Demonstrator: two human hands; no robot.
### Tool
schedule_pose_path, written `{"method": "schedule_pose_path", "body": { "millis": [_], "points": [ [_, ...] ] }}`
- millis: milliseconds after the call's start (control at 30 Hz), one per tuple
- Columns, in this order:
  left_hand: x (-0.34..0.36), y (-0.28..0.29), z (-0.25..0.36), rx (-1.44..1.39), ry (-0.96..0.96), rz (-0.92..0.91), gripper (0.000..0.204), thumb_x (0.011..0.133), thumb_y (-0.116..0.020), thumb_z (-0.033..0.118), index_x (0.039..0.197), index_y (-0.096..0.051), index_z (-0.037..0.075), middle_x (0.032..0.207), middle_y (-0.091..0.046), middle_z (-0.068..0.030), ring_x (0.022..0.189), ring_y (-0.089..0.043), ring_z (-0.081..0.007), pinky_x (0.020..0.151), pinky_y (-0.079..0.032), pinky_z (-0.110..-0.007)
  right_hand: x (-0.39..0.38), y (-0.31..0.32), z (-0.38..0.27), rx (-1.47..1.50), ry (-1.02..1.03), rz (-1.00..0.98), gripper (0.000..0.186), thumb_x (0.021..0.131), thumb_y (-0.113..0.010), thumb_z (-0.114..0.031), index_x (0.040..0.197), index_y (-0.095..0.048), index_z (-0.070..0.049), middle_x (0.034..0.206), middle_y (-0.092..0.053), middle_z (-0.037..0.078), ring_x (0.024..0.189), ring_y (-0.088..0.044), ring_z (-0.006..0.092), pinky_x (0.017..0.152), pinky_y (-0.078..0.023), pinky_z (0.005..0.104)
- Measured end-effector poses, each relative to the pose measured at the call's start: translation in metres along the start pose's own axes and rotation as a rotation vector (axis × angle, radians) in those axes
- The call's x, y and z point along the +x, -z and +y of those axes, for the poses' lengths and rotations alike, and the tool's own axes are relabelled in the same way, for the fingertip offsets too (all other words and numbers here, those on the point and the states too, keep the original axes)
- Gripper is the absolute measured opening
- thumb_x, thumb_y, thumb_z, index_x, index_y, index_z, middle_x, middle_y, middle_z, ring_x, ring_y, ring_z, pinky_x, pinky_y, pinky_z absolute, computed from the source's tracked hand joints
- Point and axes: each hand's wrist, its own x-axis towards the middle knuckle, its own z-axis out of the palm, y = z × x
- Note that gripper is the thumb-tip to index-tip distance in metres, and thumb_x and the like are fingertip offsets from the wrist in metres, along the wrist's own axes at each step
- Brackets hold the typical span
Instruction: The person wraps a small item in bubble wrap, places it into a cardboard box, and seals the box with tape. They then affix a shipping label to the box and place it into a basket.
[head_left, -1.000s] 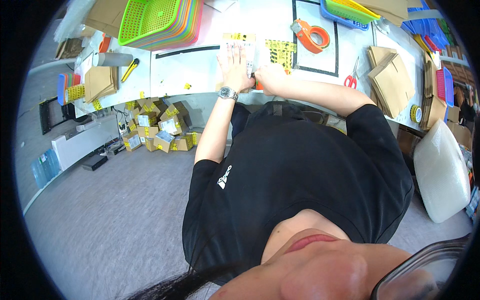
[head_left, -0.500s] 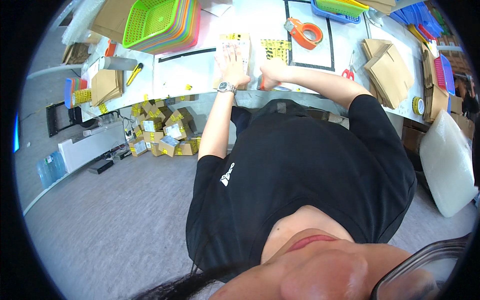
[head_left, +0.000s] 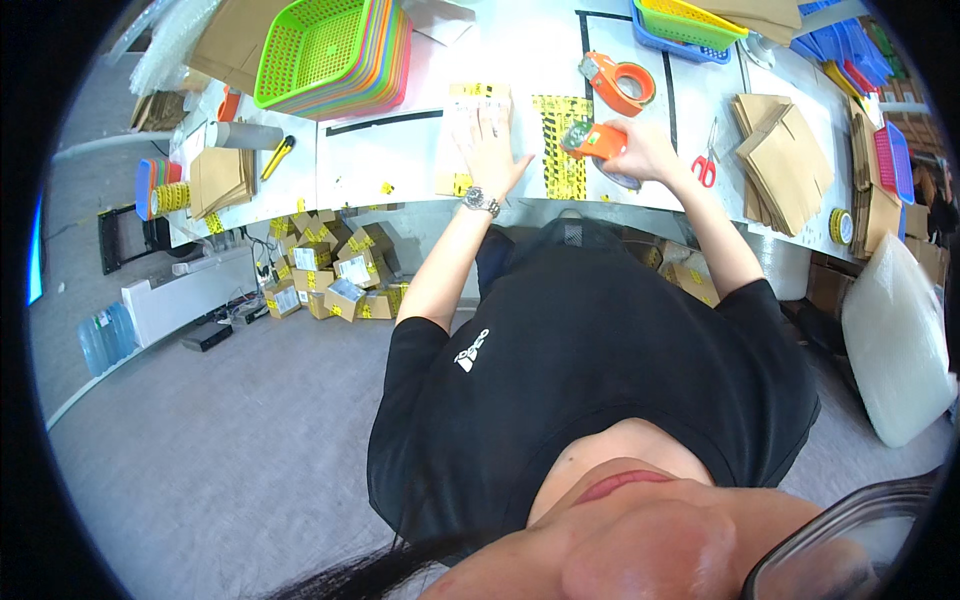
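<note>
My left hand point(head_left: 487, 148) lies flat with fingers spread on a small parcel point(head_left: 446, 160) that has yellow-and-black tape point(head_left: 480, 91) across its far end. The hand hides much of the parcel. In my right hand point(head_left: 645, 150) is an orange tape dispenser point(head_left: 600, 142), gripped from its right side. It is over the right part of a patch of yellow-and-black tape strips point(head_left: 565, 182) on the white table point(head_left: 380, 160). Just beyond it on the table lies another orange tape dispenser point(head_left: 622, 84).
Stacked colourful baskets point(head_left: 330, 60) stand at the far left, near a yellow cutter point(head_left: 278, 157). Red scissors point(head_left: 705, 170) and flat brown cartons point(head_left: 785, 160) lie to the right. Taped boxes point(head_left: 340, 270) are heaped below the table. Bubble wrap point(head_left: 897, 345) stands at right.
My right hand has moved right and away from the table's near edge, bringing the tape dispenser from beside the parcel to the tape strips. My left hand stays on the parcel, its thumb further out.
</note>
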Motion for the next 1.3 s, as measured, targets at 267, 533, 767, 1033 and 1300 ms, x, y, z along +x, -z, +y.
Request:
{"method": "schedule_pose_path", "body": {
  "millis": [267,533,767,1033,1300],
  "points": [
    [0.109,0.009,-0.049,-0.089,-0.275,-0.069,0.072,0.073,-0.065,0.072,0.111,-0.062,0.01,0.112,-0.06,-0.0103,0.117,-0.052,-0.025,0.102,-0.029,-0.055,-0.03,0.004,-0.009,0.221,0.1,-0.032,0.071,0.057,-0.072,-0.023,0.125,-0.062,-0.003,0.107,-0.069,0.021,0.099,-0.068,0.0339,0.091,-0.052,0.038],
    [0.138,-0.017,-0.051,-0.579,0.083,0.02,0.048,0.09,-0.06,0.053,0.078,-0.063,0.007,0.085,-0.065,-0.0064,0.087,-0.063,-0.0201,0.08,-0.044,-0.04,-0.022,-0.001,-0.022,0.299,0.314,0.133,0.076,0.058,-0.074,-0.02,0.13,-0.058,-0.004,0.113,-0.067,0.018,0.104,-0.066,0.0315,0.093,-0.051,0.038],
    [0.093,0.035,-0.067,-1.324,0.137,0.266,0.033,0.104,-0.05,0.033,0.104,-0.058,0.001,0.088,-0.066,-0.0073,0.078,-0.062,-0.0167,0.077,-0.048,-0.031,0.003,-0.013,-0.046,0.207,0.438,0.251,0.08,0.055,-0.077,-0.019,0.132,-0.057,-0.006,0.1,-0.067,0.014,0.092,-0.065,0.0315,0.083,-0.051,0.0385],
    [0.007,0.057,-0.044,-1.391,0.209,-0.092,0.029,0.103,-0.052,0.03,0.103,-0.061,0.002,0.08,-0.063,-0.0018,0.07,-0.058,-0.0077,0.065,-0.045,-0.024,0.033,-0.028,-0.058,0.228,0.554,0.234,0.08,0.055,-0.078,-0.02,0.132,-0.058,-0.005,0.1,-0.066,0.014,0.092,-0.065,0.0309,0.083,-0.051,0.0388],
    [0.023,0.034,-0.079,-1.077,0.047,0.047,0.02,0.1,-0.057,0.022,0.098,-0.06,0.003,0.076,-0.062,-0.0023,0.07,-0.058,-0.0076,0.061,-0.046,-0.027,0.039,-0.024,-0.062,0.223,0.46,0.105,0.079,0.057,-0.078,-0.02,0.133,-0.057,-0.01,0.113,-0.066,0.015,0.103,-0.064,0.0321,0.091,-0.051,0.0387]
  ]
}}
